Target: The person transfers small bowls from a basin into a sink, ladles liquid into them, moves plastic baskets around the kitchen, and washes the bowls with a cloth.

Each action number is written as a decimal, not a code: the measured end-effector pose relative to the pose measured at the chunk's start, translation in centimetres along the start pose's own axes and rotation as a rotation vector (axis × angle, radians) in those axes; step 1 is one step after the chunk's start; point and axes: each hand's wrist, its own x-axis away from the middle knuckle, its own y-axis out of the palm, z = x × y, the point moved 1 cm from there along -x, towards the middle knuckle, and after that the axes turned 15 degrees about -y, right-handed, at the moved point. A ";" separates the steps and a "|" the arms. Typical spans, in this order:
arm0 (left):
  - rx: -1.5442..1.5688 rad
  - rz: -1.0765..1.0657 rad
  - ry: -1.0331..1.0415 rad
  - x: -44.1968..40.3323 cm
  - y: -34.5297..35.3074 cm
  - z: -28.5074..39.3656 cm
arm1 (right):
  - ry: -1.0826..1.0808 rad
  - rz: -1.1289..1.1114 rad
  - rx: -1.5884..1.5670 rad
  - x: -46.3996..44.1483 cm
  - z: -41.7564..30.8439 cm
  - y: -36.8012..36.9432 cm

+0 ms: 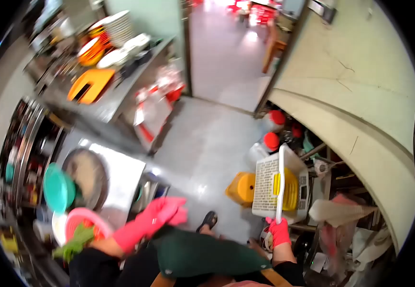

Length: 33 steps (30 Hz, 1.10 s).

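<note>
Both of my hands wear pink rubber gloves. My right hand (279, 232) grips the near end of a white plastic basket's rim; the basket (266, 184) is tilted on its side, with slotted walls. A yellow slotted object (291, 191) shows inside or through it. My left hand (167, 211) is held out with fingers extended, slightly blurred, and nothing in it. It is beside the steel counter (126, 167). Close to my left forearm are a pink basin (100, 220) and some green leafy vegetables (76, 242).
A yellow stool-like object (241, 189) and red-capped containers (271, 140) stand near the basket. On the left are a green bowl (58, 188) and a large round pan (85, 177). An orange tray (91, 86) lies on the far counter. A doorway (229, 57) opens ahead; cluttered shelves line the right.
</note>
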 end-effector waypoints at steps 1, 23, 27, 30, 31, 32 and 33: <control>-0.012 -0.142 0.165 2.7 -0.9 0.9 | -0.048 -0.116 0.151 2.3 -1.7 0.1; 0.928 1.395 0.569 35.4 -29.6 -48.4 | -0.130 -0.795 -0.299 16.7 -19.6 9.8; 1.216 0.813 0.205 24.8 -23.5 -55.1 | -0.382 -0.854 -0.173 16.4 -20.5 11.6; 1.488 0.581 0.334 19.5 -22.7 -51.1 | -0.360 -0.808 -0.342 16.3 -21.6 12.4; 1.531 0.545 0.389 18.6 -22.5 -49.8 | -0.421 -0.816 -0.308 16.6 -23.1 12.3; 1.590 0.419 0.551 17.8 -22.6 -49.0 | -0.482 -0.821 -0.273 17.0 -24.6 12.2; 1.593 0.460 0.510 17.8 -22.7 -48.2 | -0.650 -0.848 -0.137 17.7 -27.3 11.8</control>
